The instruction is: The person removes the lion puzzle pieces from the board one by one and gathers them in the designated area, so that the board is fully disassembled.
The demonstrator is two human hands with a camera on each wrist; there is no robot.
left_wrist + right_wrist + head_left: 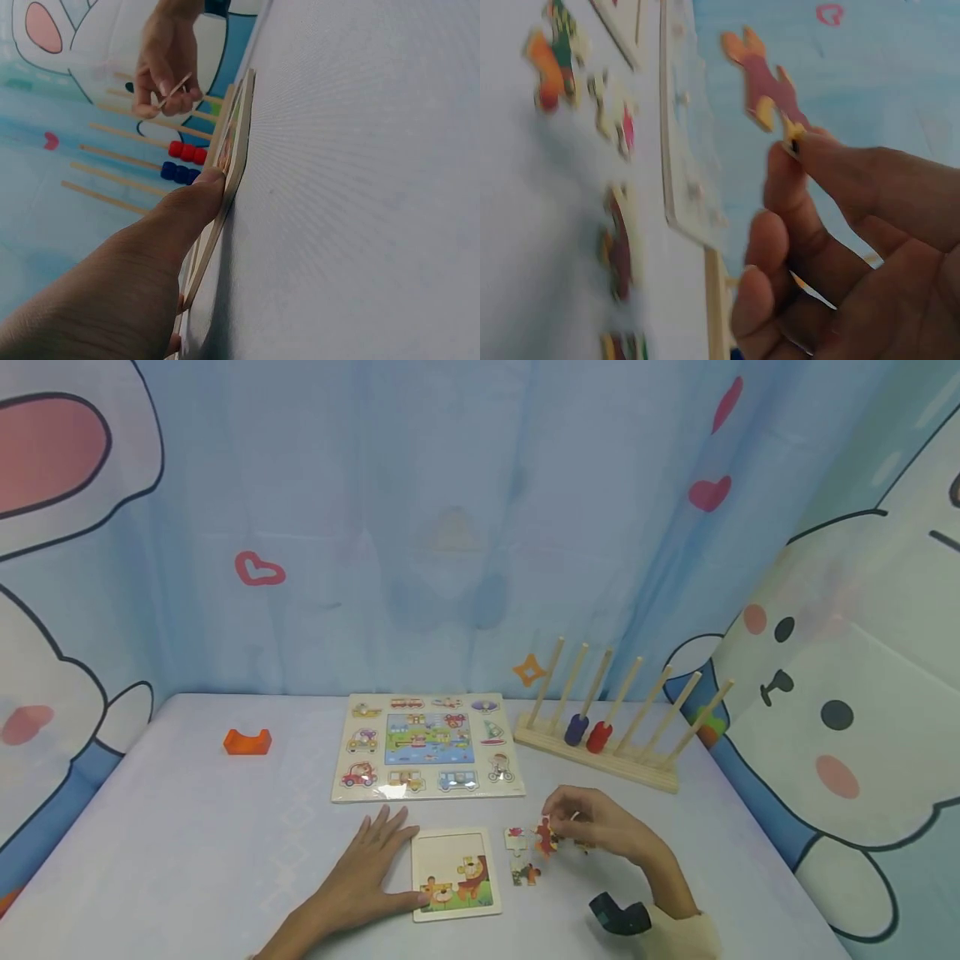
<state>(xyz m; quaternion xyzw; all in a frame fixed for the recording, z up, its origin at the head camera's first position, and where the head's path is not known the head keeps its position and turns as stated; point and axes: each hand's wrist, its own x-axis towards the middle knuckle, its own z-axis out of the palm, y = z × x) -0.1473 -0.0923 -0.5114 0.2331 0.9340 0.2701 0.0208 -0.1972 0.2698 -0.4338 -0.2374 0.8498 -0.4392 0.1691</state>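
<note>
A small wooden puzzle tray (pixel 435 857) lies flat near the table's front, with lion pieces (pixel 468 881) fitted along its bottom and right. My left hand (pixel 363 870) rests at its left side, fingers spread; in the left wrist view the thumb (pixel 196 204) presses on the tray's edge. Between thumb and index finger my right hand (pixel 600 823) pinches a reddish-brown and orange puzzle piece (pixel 771 88), raised off the table to the right of the tray. Loose puzzle pieces (pixel 517 870) lie between tray and right hand, others partly hidden beneath that hand.
A larger picture puzzle board (pixel 375 710) with vehicles lies behind the tray. To its right stands a wooden peg rack (pixel 600 760) with blue and red beads. An orange block (pixel 247 742) sits at the back left. A patterned curtain (pixel 450 527) hangs behind the table.
</note>
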